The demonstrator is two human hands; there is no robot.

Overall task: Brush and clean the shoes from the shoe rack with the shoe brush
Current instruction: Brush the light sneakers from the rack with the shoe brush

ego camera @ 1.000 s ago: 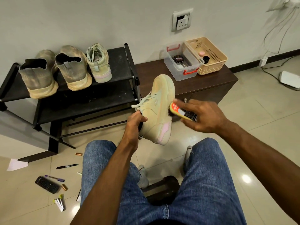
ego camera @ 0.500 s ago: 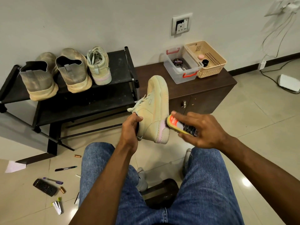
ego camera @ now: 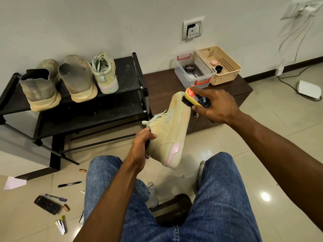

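Matt suede-like shoe (ego camera: 170, 135), glossy floor tiles (ego camera: 272, 151), dusty black rack (ego camera: 111, 109).

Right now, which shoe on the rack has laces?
The rightmost shoe, pale green with a pink heel patch. The two grey slip-ons left of it show none.

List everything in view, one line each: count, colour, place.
held sneaker: 1, beige and pink, in left hand
shoe brush: 1, yellow, on sneaker toe
shoes: 3, dusty beige, rack top
shoe rack: 1, black, left
cabinet: 1, brown, beside rack
clear box: 1, red handles, on cabinet
basket: 1, tan, on cabinet
pens: 2, floor left
left hand: grips sneaker
right hand: holds brush
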